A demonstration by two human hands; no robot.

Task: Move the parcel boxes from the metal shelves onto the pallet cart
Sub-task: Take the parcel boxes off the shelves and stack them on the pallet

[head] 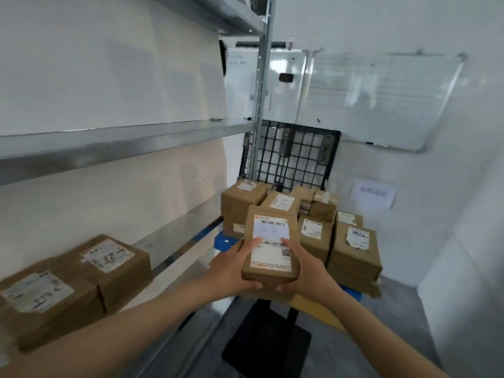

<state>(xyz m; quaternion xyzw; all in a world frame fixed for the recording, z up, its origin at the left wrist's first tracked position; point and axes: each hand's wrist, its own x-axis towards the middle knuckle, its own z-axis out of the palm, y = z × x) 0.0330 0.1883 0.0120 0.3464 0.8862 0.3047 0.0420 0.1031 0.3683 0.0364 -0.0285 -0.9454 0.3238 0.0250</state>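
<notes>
I hold a brown parcel box (270, 268) with a white shipping label in mid-air, above the near end of the blue pallet cart (222, 242). My left hand (234, 268) grips its left side, thumb on the label. My right hand (305, 268) grips its right side, thumb also on top. Several brown labelled boxes (354, 257) are stacked on the cart beyond the held one. Two more labelled boxes (117, 266) sit on the lower metal shelf (174, 236) at the left.
The middle shelf (122, 140) holds nothing I can see. A black wire grid panel (297, 156) stands at the cart's far end. A whiteboard (381, 102) leans on the right wall. A black base (267, 347) lies on the grey floor below my hands.
</notes>
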